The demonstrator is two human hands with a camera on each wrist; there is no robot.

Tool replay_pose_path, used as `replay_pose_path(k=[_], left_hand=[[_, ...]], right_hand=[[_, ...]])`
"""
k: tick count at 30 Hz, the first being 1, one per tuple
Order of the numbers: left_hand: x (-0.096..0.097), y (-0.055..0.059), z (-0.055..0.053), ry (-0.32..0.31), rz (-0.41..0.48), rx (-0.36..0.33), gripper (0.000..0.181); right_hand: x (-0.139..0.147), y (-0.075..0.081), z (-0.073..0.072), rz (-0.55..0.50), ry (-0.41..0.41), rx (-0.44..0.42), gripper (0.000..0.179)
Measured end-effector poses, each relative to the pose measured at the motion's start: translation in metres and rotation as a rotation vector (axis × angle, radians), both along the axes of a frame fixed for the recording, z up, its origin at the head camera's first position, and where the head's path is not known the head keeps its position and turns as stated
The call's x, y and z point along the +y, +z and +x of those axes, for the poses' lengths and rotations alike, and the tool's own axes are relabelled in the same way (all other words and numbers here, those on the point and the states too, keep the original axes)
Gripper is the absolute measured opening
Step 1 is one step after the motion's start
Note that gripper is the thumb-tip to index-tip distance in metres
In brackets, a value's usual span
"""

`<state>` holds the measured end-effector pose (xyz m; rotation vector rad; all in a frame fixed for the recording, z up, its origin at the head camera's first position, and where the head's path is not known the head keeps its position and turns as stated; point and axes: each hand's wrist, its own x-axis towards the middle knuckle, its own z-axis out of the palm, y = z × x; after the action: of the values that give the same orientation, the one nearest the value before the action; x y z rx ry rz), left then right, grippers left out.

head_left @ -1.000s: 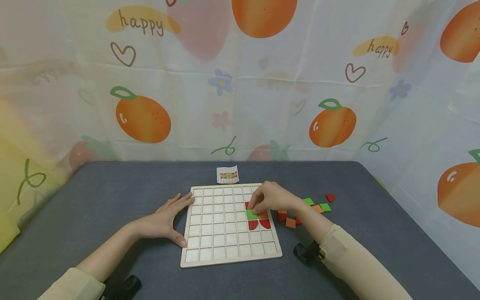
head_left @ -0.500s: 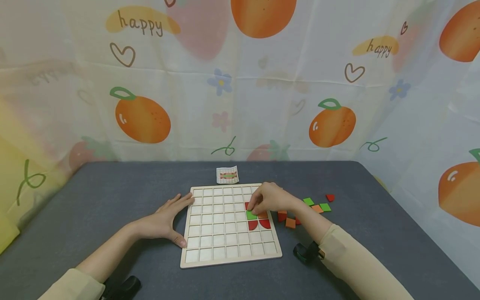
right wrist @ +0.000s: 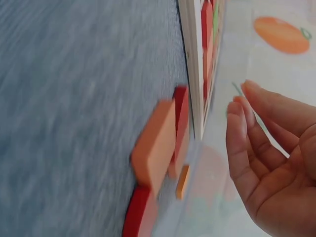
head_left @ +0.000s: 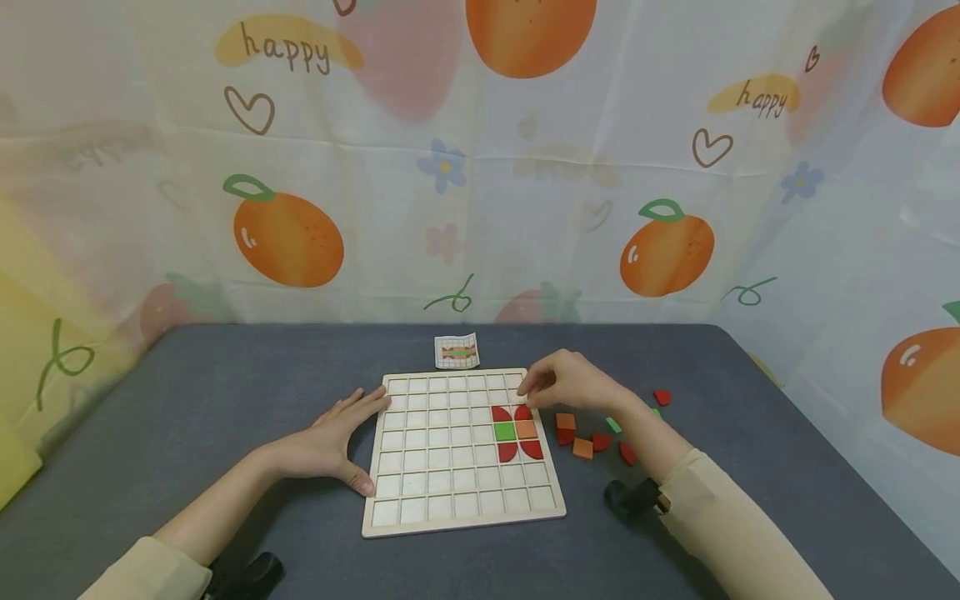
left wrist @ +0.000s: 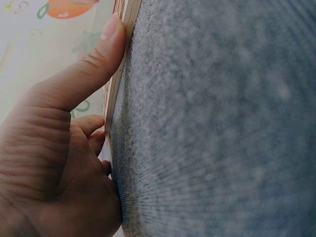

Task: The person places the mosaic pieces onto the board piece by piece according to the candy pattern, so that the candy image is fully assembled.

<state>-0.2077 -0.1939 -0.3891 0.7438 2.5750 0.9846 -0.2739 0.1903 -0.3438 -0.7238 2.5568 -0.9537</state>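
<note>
A pale wooden grid board (head_left: 438,483) lies on the dark table. On its right side a green square tile (head_left: 506,432) and an orange square tile (head_left: 527,429) sit side by side in cells, with red rounded tiles (head_left: 507,452) in the cells above and below. My left hand (head_left: 322,443) rests at the board's left edge, fingers spread, thumb and fingertips touching the frame. Over the board's upper right edge hovers my right hand (head_left: 573,381), its fingers loosely bent. In the right wrist view nothing shows between its fingers (right wrist: 237,126) and thumb.
Loose tiles lie right of the board: orange (head_left: 582,448), red (head_left: 627,453) and green (head_left: 614,425), partly under the right forearm. A small pattern card (head_left: 456,352) lies behind the board. A printed curtain (head_left: 480,233) stands beyond the table.
My right hand has lifted off the green tile and moved right and slightly up, uncovering the tiles on the board. The left hand stays at the board's edge.
</note>
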Motion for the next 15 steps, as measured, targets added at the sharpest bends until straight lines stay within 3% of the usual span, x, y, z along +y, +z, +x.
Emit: replay_pose_path(k=[8,15], left_hand=[[0.0,0.0,0.0,0.003,-0.004,-0.005,0.122],[0.001,0.002,0.001,-0.001,-0.004,-0.001,0.122]], right_hand=[[0.034,0.001,-0.002,0.008,-0.04,-0.009,0.022],[0.065,-0.001,-0.005,-0.012,-0.123,-0.024,0.026]])
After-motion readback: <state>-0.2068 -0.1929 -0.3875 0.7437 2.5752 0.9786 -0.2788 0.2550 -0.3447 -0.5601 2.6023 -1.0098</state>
